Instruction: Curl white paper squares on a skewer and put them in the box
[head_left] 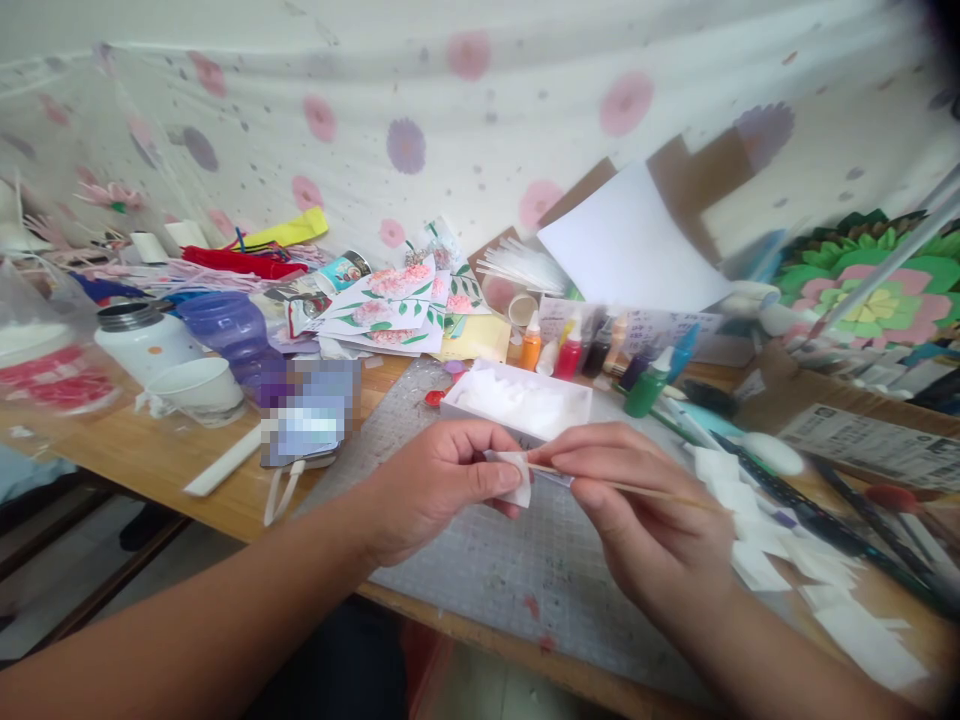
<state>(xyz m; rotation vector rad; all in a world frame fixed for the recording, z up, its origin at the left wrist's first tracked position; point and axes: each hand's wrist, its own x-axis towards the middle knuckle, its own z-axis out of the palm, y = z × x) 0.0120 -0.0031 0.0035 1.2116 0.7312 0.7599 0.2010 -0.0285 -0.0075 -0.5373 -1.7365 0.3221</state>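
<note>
Between the thumb and fingers of my left hand [442,485] is a small white paper piece [516,482], folded or slightly curled. My right hand [645,510] pinches a thin wooden stick [637,490], whose tip touches the paper's upper edge. Both hands are close together over a grey cutting mat [480,580]. Just beyond them sits a white box [480,410] filled with white fluffy bits. On the right, several white paper squares [757,565] lie scattered beside my right hand.
Behind the box stand small paint bottles, among them orange [530,345], red [568,355] and green [648,388]. A white paper cup [196,390], a purple container [232,330] and a pixelated item [311,415] occupy the left. At right rests a cardboard box [877,430].
</note>
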